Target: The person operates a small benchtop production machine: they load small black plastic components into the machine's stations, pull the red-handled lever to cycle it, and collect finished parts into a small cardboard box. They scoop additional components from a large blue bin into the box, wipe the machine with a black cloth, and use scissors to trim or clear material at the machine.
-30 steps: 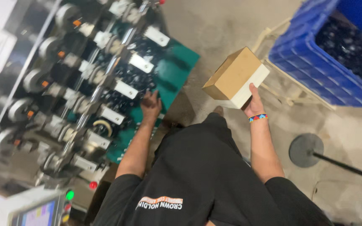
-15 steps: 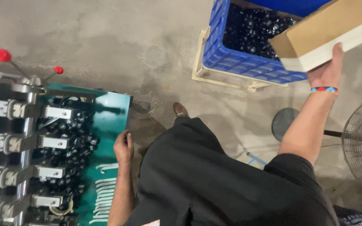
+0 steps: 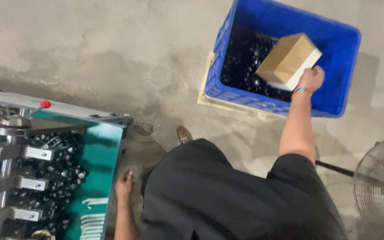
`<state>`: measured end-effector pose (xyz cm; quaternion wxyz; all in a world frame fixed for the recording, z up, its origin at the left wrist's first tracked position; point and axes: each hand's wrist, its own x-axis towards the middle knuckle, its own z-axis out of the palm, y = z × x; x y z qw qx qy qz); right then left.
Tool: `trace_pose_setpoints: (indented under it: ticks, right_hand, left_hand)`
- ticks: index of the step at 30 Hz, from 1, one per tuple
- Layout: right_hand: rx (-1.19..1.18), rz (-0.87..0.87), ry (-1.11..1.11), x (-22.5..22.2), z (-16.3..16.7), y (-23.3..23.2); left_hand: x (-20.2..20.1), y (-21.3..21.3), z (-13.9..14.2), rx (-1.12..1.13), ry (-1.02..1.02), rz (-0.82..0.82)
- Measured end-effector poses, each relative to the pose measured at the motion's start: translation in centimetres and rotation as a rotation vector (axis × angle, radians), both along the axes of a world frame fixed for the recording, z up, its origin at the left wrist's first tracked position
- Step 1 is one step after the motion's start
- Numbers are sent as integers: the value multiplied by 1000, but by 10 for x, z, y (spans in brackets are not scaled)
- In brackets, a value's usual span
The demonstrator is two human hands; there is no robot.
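**Open floor in the middle, clutter on both sides**

Your right hand [image 3: 311, 78] holds the tan cardboard box [image 3: 288, 61] over the open blue plastic crate [image 3: 343, 66]; its high walls hem in the sides, and dark small parts cover its bottom. Bare concrete floor [image 3: 112, 58] between crate and green metal machine tray [image 3: 105, 164] gives you free passage. Your left hand [image 3: 124, 186] sits just beside the tray's edge, where grey clamps [image 3: 32, 153] and red-knobbed levers [image 3: 45, 104] crowd the left. A round wire fan guard [image 3: 381, 186] blocks the lower right.

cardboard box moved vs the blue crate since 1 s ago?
Yes. The cardboard box in the right hand went from beside the blue crate to over its opening.
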<state>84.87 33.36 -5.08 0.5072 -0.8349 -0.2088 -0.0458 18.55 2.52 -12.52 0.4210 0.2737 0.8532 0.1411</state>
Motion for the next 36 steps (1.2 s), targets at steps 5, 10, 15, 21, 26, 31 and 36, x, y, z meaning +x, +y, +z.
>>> trace_pose_setpoints:
  ticks: [5, 10, 15, 21, 26, 31, 36]
  right_hand:
    - [84, 669, -163, -139, -55, 0]
    - [-259, 928, -530, -282, -60, -10]
    - [-90, 1140, -699, -346, -49, -32]
    - [-842, 2179, -405, -447, -88, -97]
    - [-1420, 2136, -612, -511, -99, -171]
    - [-1447, 2066, -235, -572, -90, -240]
    - [-1670, 1813, -83, -645, -66, -280]
  left_hand:
    - [3, -36, 3, -64, -21, 108]
    - [5, -66, 7, -211, -48, 235]
    - [-2, -103, 16, -257, 47, 328]
    - [-20, -163, 2, -483, -30, 369]
    - [-58, -221, -8, -280, -181, 454]
    - [-116, -282, -10, -223, -189, 516]
    - [-174, -345, 2, -148, -252, 733]
